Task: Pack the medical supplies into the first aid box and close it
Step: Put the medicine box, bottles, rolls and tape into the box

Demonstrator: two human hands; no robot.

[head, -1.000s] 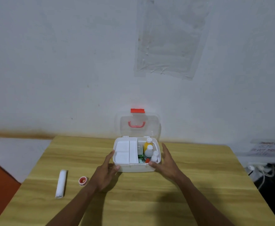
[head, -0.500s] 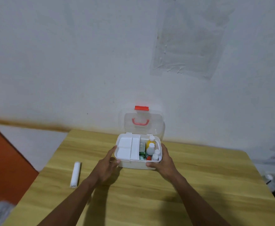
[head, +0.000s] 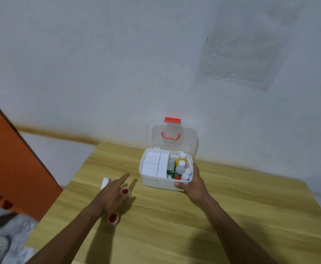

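While the white roll (head: 105,182) lies at the table's (head: 232,216) left edge, half hidden behind the left hand (head: 115,195), that hand hovers with fingers spread, closed on nothing; two small red-centred tape rolls show at it, one (head: 125,191) by the fingers and one (head: 113,218) on the wood near the wrist. Better to pinch each roll across its rim, I judge. The first aid box (head: 161,182) stands lid-up, steadied by the right hand (head: 194,184), which wraps its right corner.
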